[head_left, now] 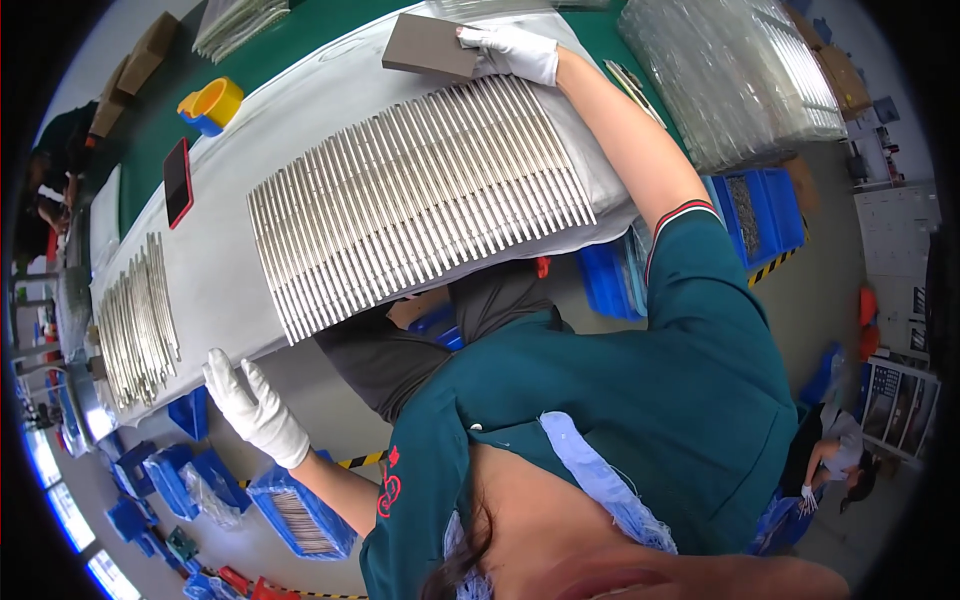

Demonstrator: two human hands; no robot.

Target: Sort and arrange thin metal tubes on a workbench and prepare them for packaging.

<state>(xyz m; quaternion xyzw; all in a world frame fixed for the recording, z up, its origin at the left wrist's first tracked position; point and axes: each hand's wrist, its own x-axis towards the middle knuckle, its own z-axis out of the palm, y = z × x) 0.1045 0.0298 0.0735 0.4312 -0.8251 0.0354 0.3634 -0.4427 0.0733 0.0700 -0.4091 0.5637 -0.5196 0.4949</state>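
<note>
My right hand [518, 52], in a white glove, is closed on the end of a flat grey-brown block [428, 46] at the far edge of a row of metal rods. Those silvery rods [415, 190] lie side by side in a wide, slanting band on the white-covered table [225, 250]. My left hand [258, 412], also gloved, hangs off the table's near left edge with its fingers apart, holding nothing. Nearest to it is a smaller, looser bunch of thin metal rods [138, 330] on the left end of the table.
A red-edged phone [178, 183] and a yellow-and-blue tape roll [214, 104] lie at the left. Clear-wrapped bundles [725, 75] stand at the far right. Blue bins [768, 215] stand on the floor around the table. Another person [838, 450] bends at the right.
</note>
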